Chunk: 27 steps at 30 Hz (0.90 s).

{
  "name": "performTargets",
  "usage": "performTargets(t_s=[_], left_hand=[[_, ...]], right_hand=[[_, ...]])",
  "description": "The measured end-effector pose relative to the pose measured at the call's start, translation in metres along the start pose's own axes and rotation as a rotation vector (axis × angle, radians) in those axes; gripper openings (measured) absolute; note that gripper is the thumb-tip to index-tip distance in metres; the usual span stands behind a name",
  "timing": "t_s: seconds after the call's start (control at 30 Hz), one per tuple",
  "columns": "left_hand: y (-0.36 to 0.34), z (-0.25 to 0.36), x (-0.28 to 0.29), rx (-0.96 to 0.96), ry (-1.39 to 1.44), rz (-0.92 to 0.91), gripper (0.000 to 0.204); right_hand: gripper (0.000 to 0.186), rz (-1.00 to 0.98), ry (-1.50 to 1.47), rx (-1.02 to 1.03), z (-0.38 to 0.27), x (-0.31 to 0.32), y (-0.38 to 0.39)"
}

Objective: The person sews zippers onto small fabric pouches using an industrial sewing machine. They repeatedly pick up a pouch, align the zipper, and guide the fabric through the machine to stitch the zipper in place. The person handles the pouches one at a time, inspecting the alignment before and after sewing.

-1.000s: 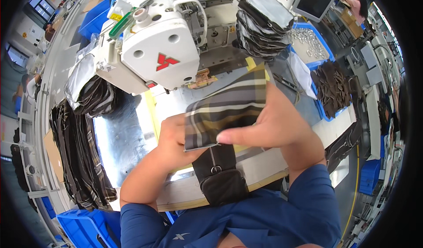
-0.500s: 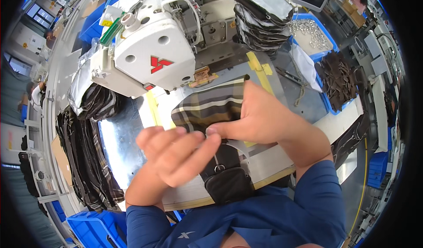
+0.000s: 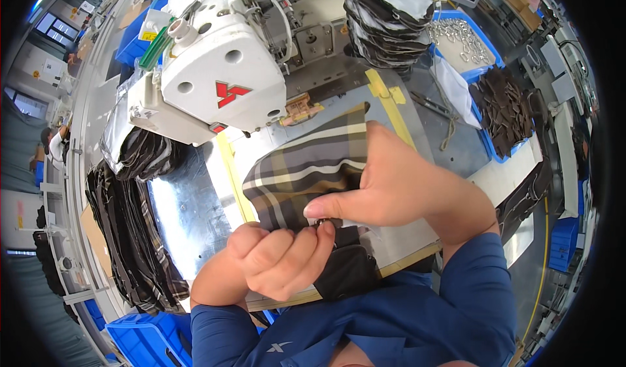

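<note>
A plaid fabric piece (image 3: 306, 165) in olive, grey, black and white is gripped along its right side by my right hand (image 3: 401, 181). That hand's thumb lies across the cloth's lower part, while its other fingers are hidden behind. My left hand (image 3: 287, 259) is closed, fingers curled, at the fabric's lower edge. Its fingertips meet a small dark bit just under my right thumb, too covered to name. Below and partly behind my left hand hangs a black pouch-like piece (image 3: 349, 272) at the table's front edge. The white sewing machine (image 3: 222, 73) stands beyond the fabric.
Dark and plaid fabric pieces (image 3: 127, 236) are stacked at the left. Black-edged pieces (image 3: 388, 25) form a pile at the back. To the right, blue trays hold metal rings (image 3: 463, 41) and brown strips (image 3: 502, 109). Tweezers (image 3: 430, 104) lie on the tabletop; yellow tape (image 3: 391, 103) marks it.
My left fingers have curled in and come up against the fabric's lower edge by my right thumb. The plaid cloth now shows more of its face and reaches a little farther left.
</note>
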<state>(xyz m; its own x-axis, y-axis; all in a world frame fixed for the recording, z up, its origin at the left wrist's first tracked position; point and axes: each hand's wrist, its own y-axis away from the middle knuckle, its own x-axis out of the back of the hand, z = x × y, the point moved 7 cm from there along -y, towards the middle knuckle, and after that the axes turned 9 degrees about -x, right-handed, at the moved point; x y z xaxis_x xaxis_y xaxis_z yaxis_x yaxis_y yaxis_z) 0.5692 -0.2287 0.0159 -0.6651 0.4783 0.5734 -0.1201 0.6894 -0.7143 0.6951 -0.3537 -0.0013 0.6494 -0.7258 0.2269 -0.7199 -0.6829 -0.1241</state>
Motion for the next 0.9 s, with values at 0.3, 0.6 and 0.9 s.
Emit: performTargets(t_s=[0.3, 0.6, 0.9], left_hand=[[0.004, 0.003, 0.007, -0.142, -0.017, 0.022, 0.019], [0.002, -0.018, 0.005, 0.108, 0.218, -0.008, 0.020], [0.001, -0.024, 0.014, 0.133, 0.320, 0.040, 0.022]], right_hand=[[0.036, -0.159, 0.127, -0.405, 0.013, -0.010, -0.003], [0.081, 0.047, -0.377, -0.280, -0.003, -0.002, 0.002], [0.033, 0.180, 0.468, 0.255, -0.040, 0.005, 0.016]])
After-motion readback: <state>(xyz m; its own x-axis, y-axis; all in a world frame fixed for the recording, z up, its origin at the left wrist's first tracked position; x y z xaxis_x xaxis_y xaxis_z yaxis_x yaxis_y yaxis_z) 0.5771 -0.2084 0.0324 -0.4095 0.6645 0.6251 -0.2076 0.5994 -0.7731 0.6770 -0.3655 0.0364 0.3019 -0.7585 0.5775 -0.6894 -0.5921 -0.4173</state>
